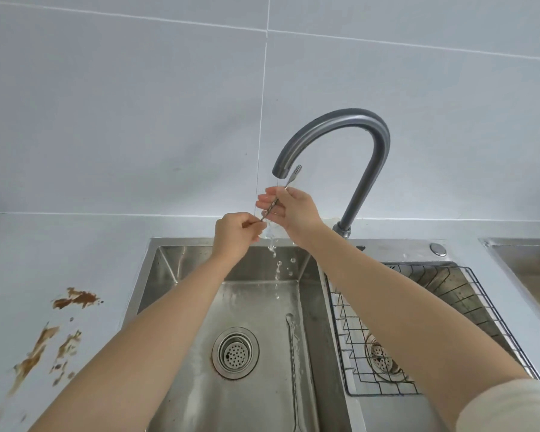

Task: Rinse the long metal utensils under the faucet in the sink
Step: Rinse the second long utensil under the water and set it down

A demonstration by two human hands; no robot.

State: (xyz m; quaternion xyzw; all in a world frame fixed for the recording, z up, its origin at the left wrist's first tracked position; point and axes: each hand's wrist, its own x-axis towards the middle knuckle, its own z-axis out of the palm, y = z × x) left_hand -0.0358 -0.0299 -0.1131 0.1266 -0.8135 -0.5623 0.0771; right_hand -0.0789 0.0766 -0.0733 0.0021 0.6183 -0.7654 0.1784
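A long thin metal fork (292, 177) slants up to the right under the spout of the grey arched faucet (349, 126), its tines beside the spout mouth. My left hand (236, 236) pinches the fork's lower handle end. My right hand (289, 207) wraps its fingers around the middle of the handle. Water runs from the spout over my right fingers and drips into the left basin of the steel sink (156, 269). A second long metal utensil (293, 363), with a small spoon-like tip, lies on the basin floor right of the drain strainer (235, 352).
The right basin holds a black wire rack (424, 322) over another drain. Brown sauce stains (56, 335) mark the white counter to the left. A round button (438, 248) sits on the sink's back ledge. A tiled wall stands behind, and another steel edge (524, 244) shows far right.
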